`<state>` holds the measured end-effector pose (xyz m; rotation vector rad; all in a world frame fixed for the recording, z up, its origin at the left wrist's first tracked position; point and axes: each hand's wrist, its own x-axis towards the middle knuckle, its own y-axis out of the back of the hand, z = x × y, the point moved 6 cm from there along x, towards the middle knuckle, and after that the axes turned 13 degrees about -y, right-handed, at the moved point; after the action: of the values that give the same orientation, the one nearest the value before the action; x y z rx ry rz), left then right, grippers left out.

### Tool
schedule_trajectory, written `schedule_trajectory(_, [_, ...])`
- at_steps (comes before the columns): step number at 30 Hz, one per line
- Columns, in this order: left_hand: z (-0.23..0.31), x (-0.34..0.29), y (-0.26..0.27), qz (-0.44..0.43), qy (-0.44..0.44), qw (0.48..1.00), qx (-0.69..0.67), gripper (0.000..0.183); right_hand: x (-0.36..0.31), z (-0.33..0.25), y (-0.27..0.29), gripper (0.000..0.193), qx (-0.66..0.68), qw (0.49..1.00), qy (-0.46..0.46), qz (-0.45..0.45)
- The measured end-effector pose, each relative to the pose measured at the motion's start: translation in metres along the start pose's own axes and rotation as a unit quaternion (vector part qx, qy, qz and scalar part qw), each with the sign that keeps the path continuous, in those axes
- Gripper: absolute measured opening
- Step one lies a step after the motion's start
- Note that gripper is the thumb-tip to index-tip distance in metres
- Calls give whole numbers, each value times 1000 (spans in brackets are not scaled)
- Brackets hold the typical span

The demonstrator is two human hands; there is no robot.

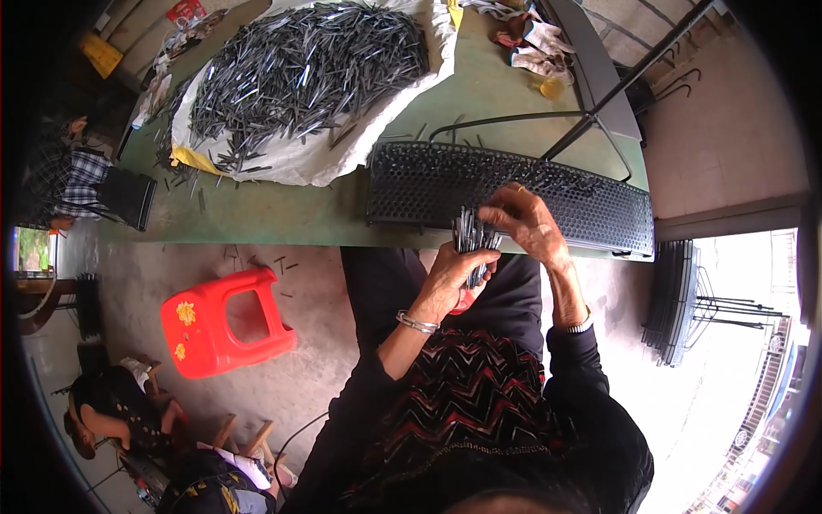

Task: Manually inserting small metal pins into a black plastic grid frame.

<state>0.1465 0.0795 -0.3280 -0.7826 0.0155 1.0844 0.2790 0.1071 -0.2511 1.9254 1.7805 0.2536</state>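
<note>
A bunch of thin dark strips (pixel 469 231) stands upright in my left hand (pixel 458 270), whose fingers wrap round its lower part. Something red shows just under that hand. Close to the bunch's upper ends is my right hand (pixel 527 224), with its fingers bent together; what they pinch, if anything, is hidden. Beyond both hands lies a long black perforated metal rack (pixel 514 176) along the table's near edge, with many small holes and a bent rod frame. Small dark pieces seem to fill part of its holes, too small to make out surely.
On the green table (pixel 282 210), a white sack (pixel 364 150) carries a large heap of dark strips (pixel 308 73). Work gloves (pixel 544 51) lie at the far right. A red plastic stool (pixel 201 321) stands on the floor at left. Black racks (pixel 672 300) are stacked at right. Other people sit at left.
</note>
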Motion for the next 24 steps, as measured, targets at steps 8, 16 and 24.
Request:
schedule_trajectory(8, [2,-3,-3,-10,-1,1000,22,13,-9,1,6,11,165,984,-65,3])
schedule_trajectory(16, [-16,3,-2,-38,37,996,-76,14,8,9,24,5,9,944,59,325])
schedule_trajectory(24, [-16,9,-2,-38,21,996,-77,14,23,4,15,2,-41,943,76,320])
